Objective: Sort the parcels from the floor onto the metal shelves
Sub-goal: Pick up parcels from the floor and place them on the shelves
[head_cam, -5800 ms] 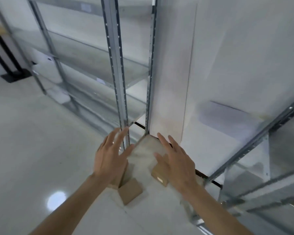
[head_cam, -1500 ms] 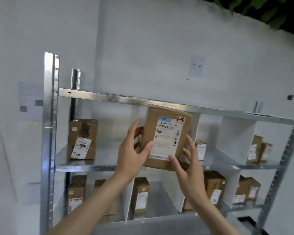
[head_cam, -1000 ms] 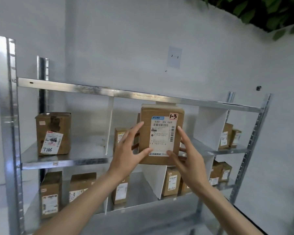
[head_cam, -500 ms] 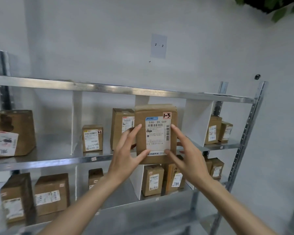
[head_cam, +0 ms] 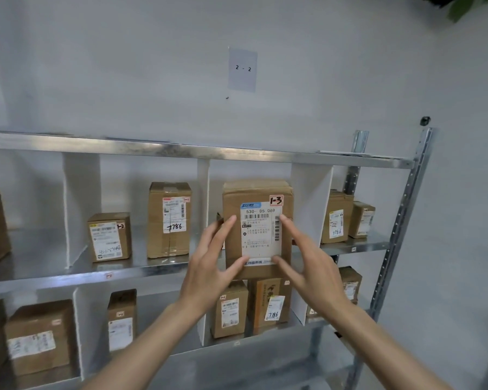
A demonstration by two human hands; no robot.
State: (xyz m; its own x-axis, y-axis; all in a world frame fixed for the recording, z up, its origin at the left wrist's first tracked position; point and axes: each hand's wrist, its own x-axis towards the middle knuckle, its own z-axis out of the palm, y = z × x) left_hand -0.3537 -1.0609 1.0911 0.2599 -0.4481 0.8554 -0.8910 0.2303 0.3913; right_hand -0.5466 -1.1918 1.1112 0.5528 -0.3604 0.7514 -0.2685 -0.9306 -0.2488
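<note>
In the head view, the only one here, a brown parcel (head_cam: 258, 229) marked 1-3 in red stands upright at the centre of the frame, at the front of the third bay of the upper shelf (head_cam: 141, 273), between two white dividers (head_cam: 310, 204). Its lower edge hangs in front of the shelf lip, so I cannot tell whether it is already resting on the metal. The left hand (head_cam: 209, 266) has its fingers spread almost straight along the parcel's left edge, thumb against the label's lower corner; the right hand (head_cam: 307, 266) mirrors it on the right edge, fingers long and thumb under the label. Both steady the box with flat fingers rather than curling round it. The step in hand looks like placing this parcel in its bay; the next move probably calls for a gentle push back and then letting go. To the left of centre stand a small box (head_cam: 109, 236) and a taller box (head_cam: 169, 219) marked 7786; at right, two more boxes (head_cam: 347, 218) past the divider. The lower shelf (head_cam: 237, 343) holds several boxes. A paper reading 2 - 2 (head_cam: 243, 69) sits on the wall above.
</note>
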